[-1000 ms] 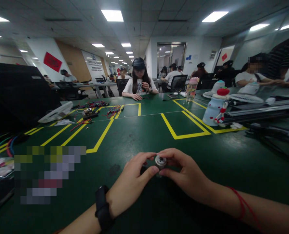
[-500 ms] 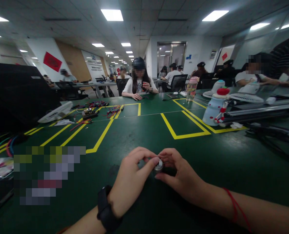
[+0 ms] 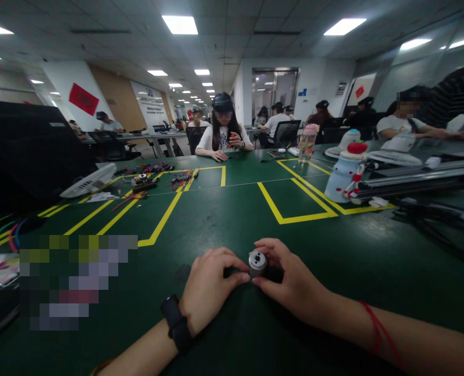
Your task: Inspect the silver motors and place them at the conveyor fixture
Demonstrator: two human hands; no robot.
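A small silver cylindrical motor [image 3: 258, 265] stands upright at the table's near middle, its round end face turned up with a dark centre and small dark holes. My right hand [image 3: 290, 274] is curled round its right side, thumb in front and fingers behind. From the left, my left hand [image 3: 216, 274] brings its thumb and bent forefinger together against the motor's lower left edge. The other left fingers are tucked behind. Whether the motor rests on the tabletop is hard to tell.
Yellow tape [image 3: 308, 216] marks the green table [image 3: 200, 219]. Loose wires [image 3: 182, 180] and a white fan [image 3: 88, 180] lie to the left. A blue bottle [image 3: 339, 177], metal rails [image 3: 412, 180] and black cables [image 3: 439, 224] are on the right. A co-worker [image 3: 224, 130] sits opposite.
My left thumb has come off the motor's top and moved down to its left side, baring the end face. The motor is now more upright in my right hand.
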